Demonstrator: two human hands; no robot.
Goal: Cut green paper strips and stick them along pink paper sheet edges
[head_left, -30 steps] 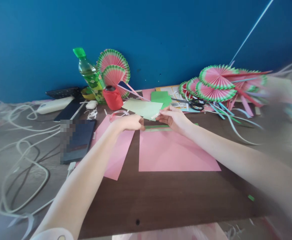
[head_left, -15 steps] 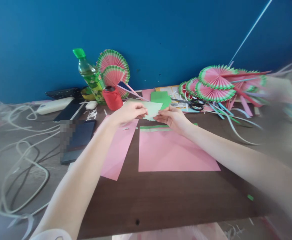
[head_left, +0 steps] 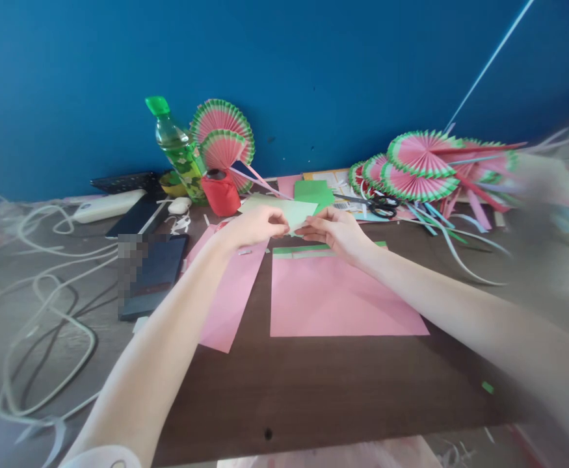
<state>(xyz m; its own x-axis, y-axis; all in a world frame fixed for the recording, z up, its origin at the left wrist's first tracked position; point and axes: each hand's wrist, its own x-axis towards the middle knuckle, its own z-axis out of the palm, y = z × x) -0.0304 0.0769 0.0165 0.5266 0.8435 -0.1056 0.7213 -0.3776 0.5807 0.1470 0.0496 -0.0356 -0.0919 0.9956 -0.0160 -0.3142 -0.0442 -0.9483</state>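
A pale green sheet of paper (head_left: 298,209) lies at the back of the desk, in front of a brighter green piece (head_left: 312,190). My right hand (head_left: 337,235) pinches its near edge, thumb and fingers together. Just left of that, my left hand (head_left: 259,225) is closed in a pinch over the near side of the sheet; what sits between its fingertips is too small to make out. Below my right hand is a pink sheet (head_left: 333,299) with a green strip (head_left: 300,250) along its far edge. A second pink sheet (head_left: 233,296) lies slanted under my left forearm.
A red-wrapped roll (head_left: 221,194), a green-capped bottle (head_left: 177,149) and pleated paper fans (head_left: 222,123) stand at the back left. Scissors (head_left: 382,206) and more fans (head_left: 421,162) lie back right. White cables (head_left: 89,338) and a dark tablet-like device (head_left: 160,276) are left.
My left fingers have drawn into a tighter pinch, and the pale green sheet shows more to the left behind them. My right hand has shifted slightly left.
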